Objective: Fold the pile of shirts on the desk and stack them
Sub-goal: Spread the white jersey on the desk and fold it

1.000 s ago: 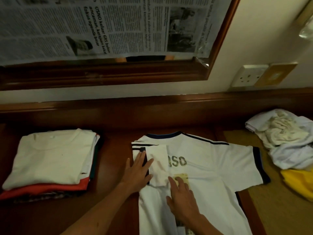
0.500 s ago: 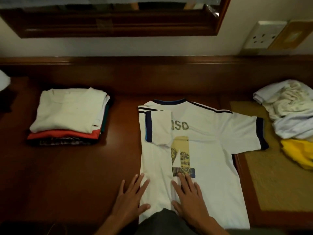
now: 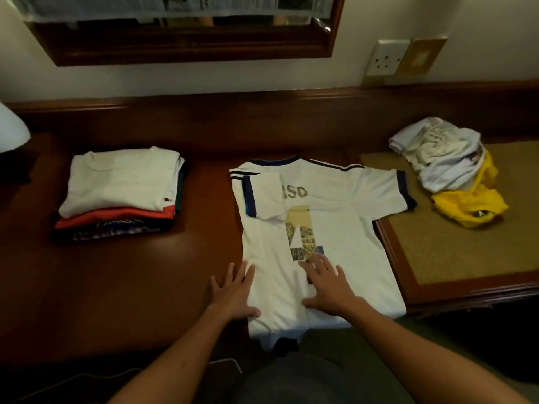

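Observation:
A white jersey with navy trim and a yellow number lies back-up in the middle of the dark wooden desk. Its left side and sleeve are folded inward; the right sleeve is spread out. My left hand lies flat with spread fingers on the folded left edge near the hem. My right hand presses flat on the lower middle of the jersey. A stack of folded shirts sits at the left, a white one on top. A loose pile of white and yellow shirts lies at the right.
A woven tan mat covers the right part of the desk under the loose pile. A framed mirror and a wall socket are on the wall behind. A white lampshade shows at the far left.
Both hands slid down the jersey from the shoulder area to near the hem, smoothing the folded left side. The view tilted downward and then pulled back slightly.

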`<state>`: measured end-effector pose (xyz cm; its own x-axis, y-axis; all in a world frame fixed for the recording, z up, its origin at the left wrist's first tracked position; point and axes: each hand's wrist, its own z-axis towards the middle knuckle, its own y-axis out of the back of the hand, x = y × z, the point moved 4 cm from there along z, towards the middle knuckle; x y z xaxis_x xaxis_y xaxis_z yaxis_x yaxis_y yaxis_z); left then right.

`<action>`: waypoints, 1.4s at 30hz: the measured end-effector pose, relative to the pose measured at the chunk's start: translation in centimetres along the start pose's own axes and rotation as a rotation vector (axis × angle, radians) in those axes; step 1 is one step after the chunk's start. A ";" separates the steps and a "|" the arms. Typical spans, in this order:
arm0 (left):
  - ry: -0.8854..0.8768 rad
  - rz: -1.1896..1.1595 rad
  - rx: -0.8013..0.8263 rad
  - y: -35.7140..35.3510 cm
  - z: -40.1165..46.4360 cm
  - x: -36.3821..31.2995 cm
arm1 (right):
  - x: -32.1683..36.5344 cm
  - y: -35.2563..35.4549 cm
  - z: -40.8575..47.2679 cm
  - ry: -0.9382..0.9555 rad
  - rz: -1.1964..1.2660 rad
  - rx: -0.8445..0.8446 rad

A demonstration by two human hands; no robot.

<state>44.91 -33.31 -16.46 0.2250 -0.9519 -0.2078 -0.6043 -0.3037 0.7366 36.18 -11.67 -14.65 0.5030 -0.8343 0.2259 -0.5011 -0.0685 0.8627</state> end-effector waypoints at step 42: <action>-0.039 -0.328 -0.366 12.8 22.1 -34.3 | -18.3 -9.9 -11.1 -0.912 1.220 -0.570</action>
<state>12.55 -5.44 -14.14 0.3259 -0.8112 -0.4855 -0.1967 -0.5605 0.8044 39.78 10.35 -22.26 -0.6408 -0.2814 0.7143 0.1488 0.8672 0.4752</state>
